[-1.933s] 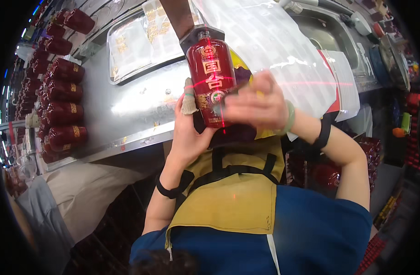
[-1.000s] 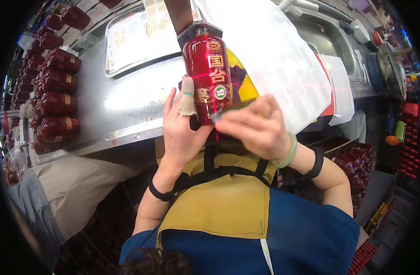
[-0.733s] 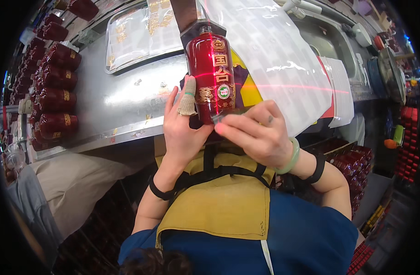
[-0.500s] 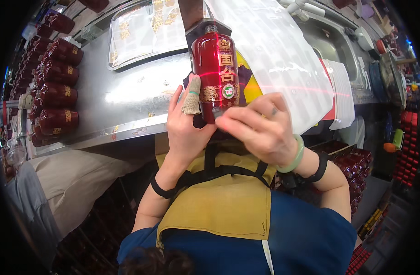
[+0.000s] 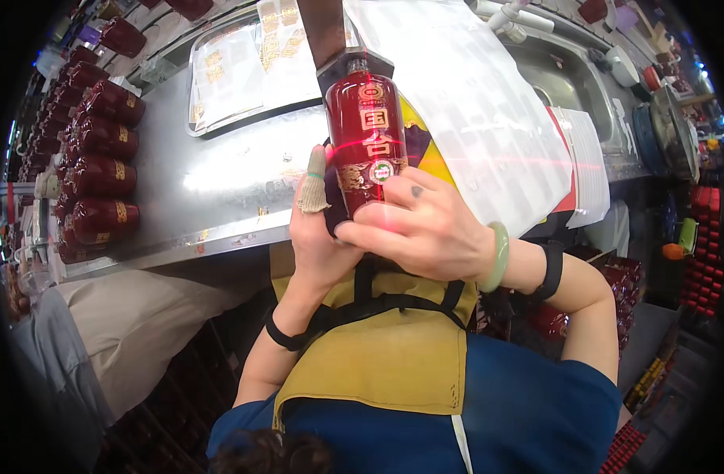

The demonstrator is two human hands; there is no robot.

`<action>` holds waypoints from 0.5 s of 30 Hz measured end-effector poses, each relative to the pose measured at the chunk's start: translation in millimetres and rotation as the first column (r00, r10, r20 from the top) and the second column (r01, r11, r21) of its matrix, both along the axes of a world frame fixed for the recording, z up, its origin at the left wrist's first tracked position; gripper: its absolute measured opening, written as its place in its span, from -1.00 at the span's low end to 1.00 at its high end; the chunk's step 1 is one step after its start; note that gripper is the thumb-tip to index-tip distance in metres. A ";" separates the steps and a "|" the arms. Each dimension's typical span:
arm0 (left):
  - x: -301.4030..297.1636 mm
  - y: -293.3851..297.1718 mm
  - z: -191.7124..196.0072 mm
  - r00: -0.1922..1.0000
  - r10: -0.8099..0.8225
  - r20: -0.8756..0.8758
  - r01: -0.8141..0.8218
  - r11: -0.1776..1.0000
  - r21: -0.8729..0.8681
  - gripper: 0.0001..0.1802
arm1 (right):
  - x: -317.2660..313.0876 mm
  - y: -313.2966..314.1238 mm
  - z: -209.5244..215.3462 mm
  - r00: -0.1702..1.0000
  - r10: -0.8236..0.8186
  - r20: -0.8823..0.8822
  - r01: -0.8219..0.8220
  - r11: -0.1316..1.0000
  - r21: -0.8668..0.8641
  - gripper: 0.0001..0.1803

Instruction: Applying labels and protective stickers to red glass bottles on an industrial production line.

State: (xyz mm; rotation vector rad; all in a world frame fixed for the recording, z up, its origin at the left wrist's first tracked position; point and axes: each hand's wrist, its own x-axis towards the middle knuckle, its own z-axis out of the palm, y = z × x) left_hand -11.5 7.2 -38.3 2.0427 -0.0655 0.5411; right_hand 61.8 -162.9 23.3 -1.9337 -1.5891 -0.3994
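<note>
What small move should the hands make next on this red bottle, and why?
Probably lift the right hand slightly off the lower end of the red bottle to check the surface there: it covers part of that end, just below the round emblem, while the left hand sits along the bottle's left side and could steady it.

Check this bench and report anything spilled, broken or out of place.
Small scraps lie scattered on the metal table near its front edge, looking like stray litter. I see no spill, and the red bottle shows no visible damage, though the right hand covers its lower end.
</note>
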 end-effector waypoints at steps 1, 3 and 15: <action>-1.0 -1.3 -0.7 1.000 0.024 -0.006 -0.024 1.000 -0.012 0.14 | 8.1 3.5 6.0 0.996 -0.094 -0.004 0.094 0.996 -0.002 -0.74; -2.5 -0.3 -3.0 0.998 0.068 0.009 -0.068 0.995 0.069 0.16 | 51.5 14.5 -4.7 0.971 -0.238 -0.024 0.238 0.956 0.171 -0.71; -6.1 13.0 -21.1 0.985 -0.063 -0.158 0.054 0.997 -0.058 0.15 | 59.8 9.2 0.2 0.967 -0.251 -0.048 0.256 0.948 0.190 -0.78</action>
